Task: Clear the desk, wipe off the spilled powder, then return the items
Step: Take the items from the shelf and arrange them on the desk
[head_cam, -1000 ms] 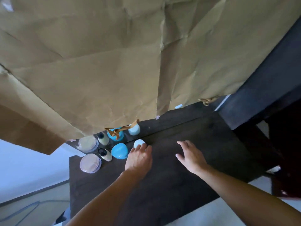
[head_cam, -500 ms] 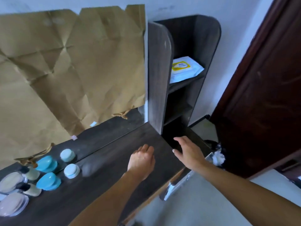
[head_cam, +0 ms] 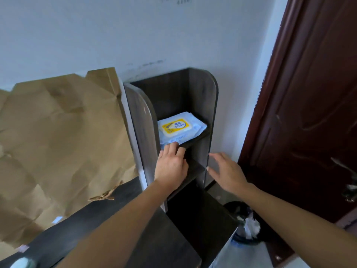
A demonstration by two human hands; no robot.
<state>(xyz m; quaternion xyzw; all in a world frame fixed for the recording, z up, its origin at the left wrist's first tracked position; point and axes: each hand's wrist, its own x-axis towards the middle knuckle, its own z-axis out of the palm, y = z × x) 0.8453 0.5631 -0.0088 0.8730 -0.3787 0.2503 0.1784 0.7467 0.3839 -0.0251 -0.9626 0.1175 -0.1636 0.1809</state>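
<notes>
A pack of wet wipes (head_cam: 180, 128), white-blue with a yellow lid, lies on the upper shelf of a dark side cabinet (head_cam: 202, 105). My left hand (head_cam: 171, 165) reaches up to that shelf, fingers straight, fingertips touching the front edge of the pack. My right hand (head_cam: 227, 172) hovers open just right of the cabinet's front, holding nothing. The dark desk top (head_cam: 108, 209) runs from the lower left to the cabinet. One pale blue round jar (head_cam: 23, 263) shows at the bottom left corner.
Crumpled brown paper (head_cam: 63, 132) covers the mirror behind the desk. A dark red door (head_cam: 313, 113) stands at the right. A waste bin with crumpled tissue (head_cam: 249, 227) sits on the floor below the cabinet. The lower shelves look dark.
The view swung right and up from the jars to the cabinet. Both hands rose from the desk; my left hand now reaches the wipes pack, my right hand is beside the cabinet.
</notes>
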